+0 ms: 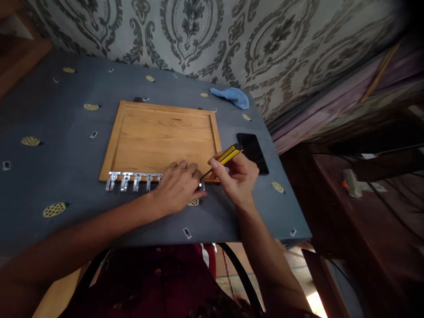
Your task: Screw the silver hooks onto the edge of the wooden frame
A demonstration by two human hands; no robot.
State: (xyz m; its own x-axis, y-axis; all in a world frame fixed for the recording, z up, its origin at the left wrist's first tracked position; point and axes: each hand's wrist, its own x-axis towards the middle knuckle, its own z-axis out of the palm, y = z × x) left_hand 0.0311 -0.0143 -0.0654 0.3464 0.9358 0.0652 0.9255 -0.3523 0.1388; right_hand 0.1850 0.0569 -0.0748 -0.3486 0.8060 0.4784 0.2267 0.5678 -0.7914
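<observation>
A framed wooden board (165,137) lies flat on the table, with a metal hook rail (132,176) along its near edge. Several silver hooks hang over that edge toward me. My left hand (179,185) rests across the rail's right part, fingers bent over it and thumb stretched to the right, holding it against the board; it hides some hooks. In my right hand (236,176) is a yellow and black screwdriver (228,155), held slanted between thumb and fingers. Its thin shaft points down left to the rail's right end beside my left fingers. Whether the tip sits in a screw is too small to tell.
A black phone (253,152) lies right of the board. Behind it, a blue cloth (232,96) is near the table's far right corner. The grey tablecloth (66,176) has pineapple prints. A patterned wall hanging (198,39) borders the back; a brown desk (357,212) with cables stands right.
</observation>
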